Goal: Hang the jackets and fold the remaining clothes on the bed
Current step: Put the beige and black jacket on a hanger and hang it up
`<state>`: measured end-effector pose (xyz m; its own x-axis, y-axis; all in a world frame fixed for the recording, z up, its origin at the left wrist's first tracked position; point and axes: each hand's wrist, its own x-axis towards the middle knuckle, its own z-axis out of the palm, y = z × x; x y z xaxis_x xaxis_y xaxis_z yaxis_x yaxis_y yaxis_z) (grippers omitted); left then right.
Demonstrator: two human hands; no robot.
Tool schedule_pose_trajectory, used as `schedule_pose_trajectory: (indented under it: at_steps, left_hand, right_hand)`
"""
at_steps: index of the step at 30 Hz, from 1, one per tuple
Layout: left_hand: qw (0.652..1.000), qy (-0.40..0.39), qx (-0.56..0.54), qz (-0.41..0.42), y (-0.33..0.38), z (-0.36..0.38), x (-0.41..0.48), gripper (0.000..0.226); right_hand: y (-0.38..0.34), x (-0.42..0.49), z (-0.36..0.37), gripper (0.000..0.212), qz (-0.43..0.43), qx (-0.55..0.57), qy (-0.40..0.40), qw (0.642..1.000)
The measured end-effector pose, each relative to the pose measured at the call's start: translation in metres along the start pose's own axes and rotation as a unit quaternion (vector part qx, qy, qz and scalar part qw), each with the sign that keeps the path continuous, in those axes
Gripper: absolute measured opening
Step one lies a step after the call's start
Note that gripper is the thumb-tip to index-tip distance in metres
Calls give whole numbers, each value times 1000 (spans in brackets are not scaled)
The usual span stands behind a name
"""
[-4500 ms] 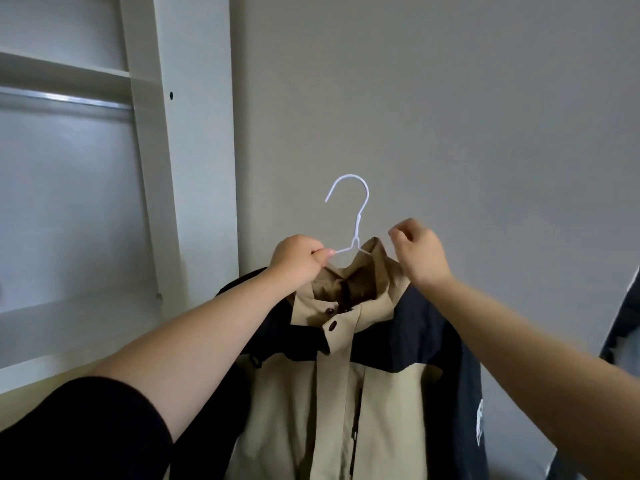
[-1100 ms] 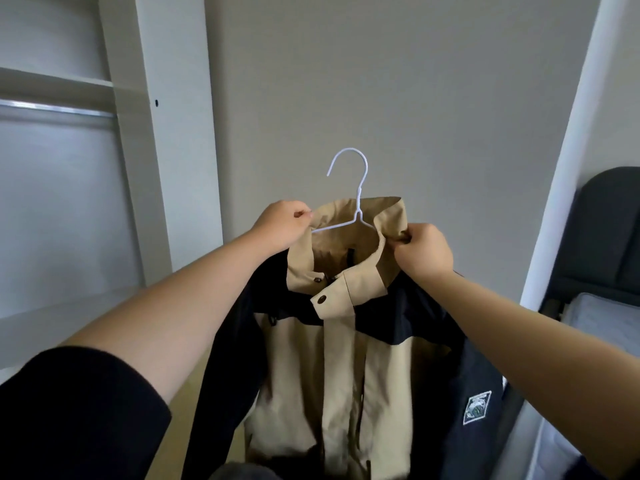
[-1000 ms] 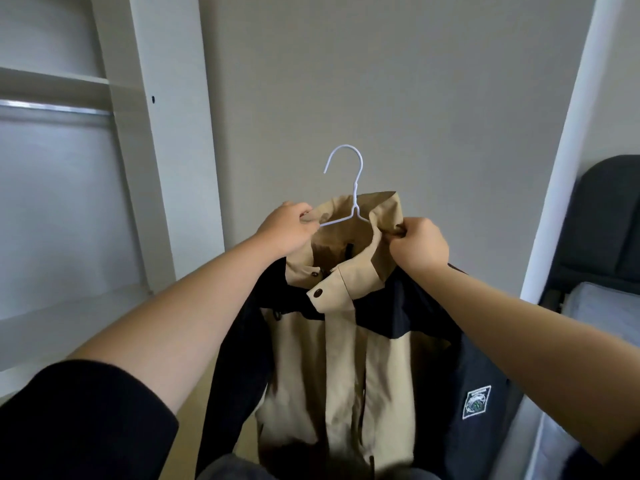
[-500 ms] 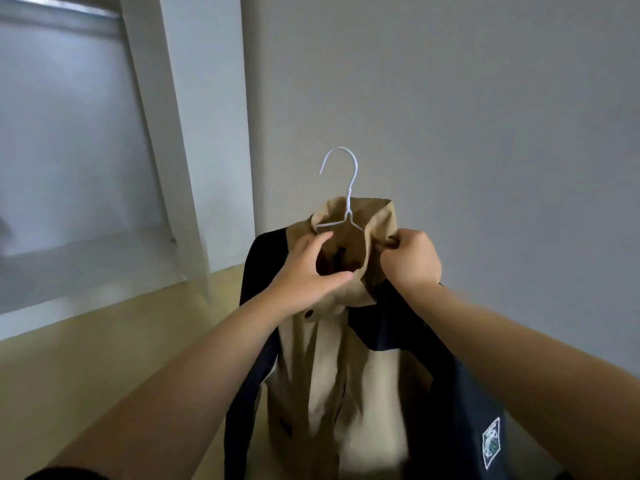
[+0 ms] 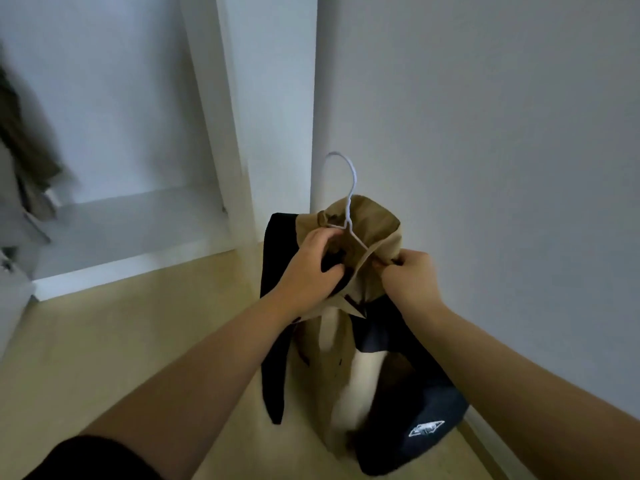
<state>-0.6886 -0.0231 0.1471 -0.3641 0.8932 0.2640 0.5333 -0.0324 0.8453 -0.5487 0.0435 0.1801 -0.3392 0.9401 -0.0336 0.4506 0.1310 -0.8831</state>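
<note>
A tan and navy jacket point(image 5: 337, 358) hangs in front of me on a white wire hanger point(image 5: 348, 188) whose hook sticks up above the tan collar. My left hand point(image 5: 311, 271) grips the collar's left front edge, fingers curled into the neck opening. My right hand point(image 5: 410, 275) pinches the collar's right edge. The jacket's lower part trails near the wooden floor, and a white logo patch shows on the navy sleeve at the lower right.
An open white wardrobe point(image 5: 221, 116) stands at the left, its bottom shelf point(image 5: 131, 230) low and bare. A blurred olive garment point(image 5: 27, 157) hangs at the far left edge. A plain wall point(image 5: 485, 150) runs along the right. Wooden floor point(image 5: 121, 341) lies below.
My view has tipped down toward the floor. My left hand has let go of the hanger wire and moved onto the collar front. My right hand keeps its pinch on the collar.
</note>
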Motion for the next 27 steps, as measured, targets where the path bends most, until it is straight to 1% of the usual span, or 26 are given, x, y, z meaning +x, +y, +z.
schedule_pose_trajectory:
  at_steps: [3, 6, 9, 10, 11, 13, 14, 16, 18, 20, 22, 23, 25, 27]
  left_hand:
    - [998, -5, 18, -54, 24, -64, 24, 50]
    - [991, -36, 25, -126, 59, -143, 48, 47]
    - [979, -64, 79, -179, 101, -230, 67, 40]
    - [974, -70, 99, -190, 115, -258, 71, 36]
    - [970, -73, 114, -201, 127, -284, 76, 32]
    - [963, -67, 138, -219, 149, -331, 82, 24]
    - [960, -58, 156, -223, 158, -351, 84, 20]
    - [954, -42, 201, -220, 172, -386, 89, 9]
    - [953, -36, 212, -215, 184, -412, 98, 23]
    - [956, -40, 181, -228, 191, -429, 109, 32]
    - [952, -63, 154, -258, 195, -442, 122, 38]
    - [945, -85, 161, -271, 194, -449, 128, 41]
    - [927, -130, 223, -273, 188, -468, 142, 42]
    - [904, -144, 304, -264, 174, -491, 155, 34]
  right_hand:
    - [-68, 10, 16, 24, 30, 20, -53, 998]
    - [-148, 14, 27, 27, 134, 77, -127, 980]
    - [-233, 16, 31, 33, 140, 79, -221, 962]
    - [-260, 14, 34, 31, 144, 84, -239, 957]
    - [-285, 13, 37, 25, 157, 95, -250, 951]
    - [-331, 14, 47, 16, 193, 122, -245, 942]
    - [-351, 15, 53, 15, 204, 129, -242, 940]
    - [-384, 23, 67, 17, 197, 150, -259, 933]
    - [-412, 32, 82, 16, 196, 194, -273, 921]
    - [-436, 41, 99, 14, 192, 212, -286, 915]
    - [-457, 51, 116, 17, 174, 220, -317, 906]
    - [-467, 58, 127, 19, 164, 222, -333, 902]
    - [-485, 74, 152, 20, 160, 227, -361, 890]
    - [-502, 93, 180, 19, 162, 238, -384, 877]
